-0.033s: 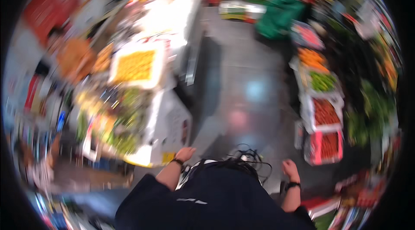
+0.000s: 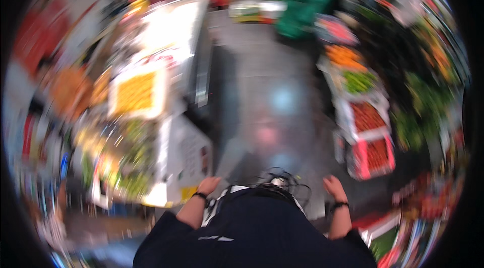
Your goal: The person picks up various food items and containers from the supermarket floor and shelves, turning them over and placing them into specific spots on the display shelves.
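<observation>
My left hand [image 2: 208, 185] hangs low beside my dark shirt, a dark band round its wrist. It is nearest the corner of a white carton [image 2: 187, 154]; blur smears its fingers. On the other side, my right hand [image 2: 334, 186] has its fingers curled in, with nothing visible in them and another dark band below. The closest thing to it is a pink-edged tray of small red produce [image 2: 377, 154], some way off to the right. Dark cables [image 2: 283, 177] hang in front of my waist between both hands. I cannot make out any contact between a hand and a thing.
A grey aisle floor [image 2: 247, 66] runs ahead. On the left stand a brightly lit counter [image 2: 169, 26], a white box of yellow produce [image 2: 135, 92] and leafy greens [image 2: 136, 167]. Along the right are orange produce [image 2: 344, 56], green produce [image 2: 359, 81] and a green covered heap [image 2: 300, 13].
The whole view has swung, so the counter, trays and aisle sit farther left in the picture. My right hand is a little higher; my left hand a little lower and farther left.
</observation>
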A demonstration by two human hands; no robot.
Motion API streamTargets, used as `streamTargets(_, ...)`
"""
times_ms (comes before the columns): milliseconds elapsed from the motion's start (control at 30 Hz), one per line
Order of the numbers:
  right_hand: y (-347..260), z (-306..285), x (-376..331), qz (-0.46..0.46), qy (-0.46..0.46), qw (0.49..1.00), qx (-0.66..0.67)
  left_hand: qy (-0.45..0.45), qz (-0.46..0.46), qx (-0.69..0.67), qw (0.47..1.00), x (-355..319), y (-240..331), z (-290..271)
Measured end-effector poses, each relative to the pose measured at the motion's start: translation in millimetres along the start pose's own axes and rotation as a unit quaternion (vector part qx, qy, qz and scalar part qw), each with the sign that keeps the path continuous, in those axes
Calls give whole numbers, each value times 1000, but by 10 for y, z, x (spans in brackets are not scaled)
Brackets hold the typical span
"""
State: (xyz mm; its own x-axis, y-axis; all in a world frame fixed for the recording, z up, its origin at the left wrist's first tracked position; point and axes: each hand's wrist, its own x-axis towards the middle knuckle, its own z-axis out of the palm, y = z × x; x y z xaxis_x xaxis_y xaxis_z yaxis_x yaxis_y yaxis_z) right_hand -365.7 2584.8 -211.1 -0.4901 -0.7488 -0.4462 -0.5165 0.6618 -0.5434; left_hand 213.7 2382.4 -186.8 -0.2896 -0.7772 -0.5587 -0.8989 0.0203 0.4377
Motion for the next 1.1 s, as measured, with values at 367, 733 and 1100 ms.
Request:
streamTargets(367,-66,-840,152,95,130,984,69,-240,217,88,942,2452,1170,312)
streamTargets(733,-1,277,-1683,359,264,892,84,-401,272,196,853,4582,2904,181)
streamTargets(1100,-1234,800,-2960,528,449,587,419,-358,500,345,709,4267,4679,1082)
